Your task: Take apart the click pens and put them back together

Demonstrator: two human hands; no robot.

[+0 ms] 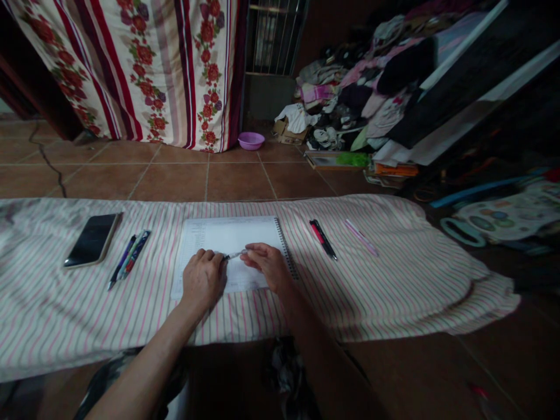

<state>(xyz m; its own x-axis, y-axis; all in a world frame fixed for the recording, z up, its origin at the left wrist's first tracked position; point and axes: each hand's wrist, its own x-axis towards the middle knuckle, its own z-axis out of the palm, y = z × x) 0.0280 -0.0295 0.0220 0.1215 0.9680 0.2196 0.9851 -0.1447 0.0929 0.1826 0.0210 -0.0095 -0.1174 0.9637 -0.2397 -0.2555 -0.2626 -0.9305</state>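
Observation:
An open spiral notebook [238, 231] lies flat on the cloth, its wire coil along the right side. Just above its page, a slim pen [235, 255] with a clear-looking barrel and a dark end spans the gap between my hands. My left hand [203, 274] is closed over the dark end and rests on the notebook. With thumb and fingertips, my right hand [266, 262] pinches the pale end. The tips of my left fingers are hidden behind the knuckles.
Left of the notebook lie several pens [131, 256] and a phone [93, 240]. To its right are red and black pens [322, 239] and a pink pen [361, 238]. A striped cloth [394, 291] covers the table. Beyond stand a purple basin [251, 140] and heaped clothes [350, 87].

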